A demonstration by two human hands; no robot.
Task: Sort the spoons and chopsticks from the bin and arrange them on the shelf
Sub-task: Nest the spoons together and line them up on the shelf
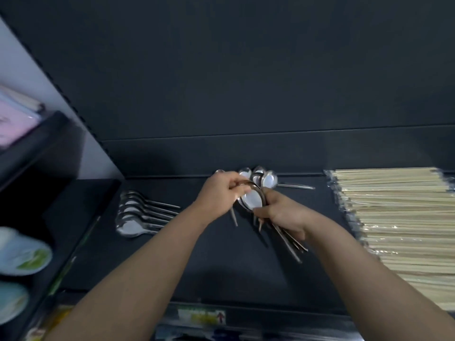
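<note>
The dark shelf (221, 267) bears a row of spoons (138, 214) at left and wrapped chopsticks (398, 217) at right.

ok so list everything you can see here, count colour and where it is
laid-out spoons: about six, silver, in a row on the left of the shelf
back spoons: about three, silver, at the shelf's rear, behind the hands
held spoons: a bunch, count unclear, silver, between both hands
chopsticks: many wrapped packs, pale wood, stacked on the shelf's right
shelf: one, black, under the cutlery
dishes: two, pale blue and green, blurred, lower left
pink item: one, blurred, upper left
label: one, green and yellow, shelf's front edge
left hand: pinches the held spoons near their bowls
right hand: grips their handles
</note>
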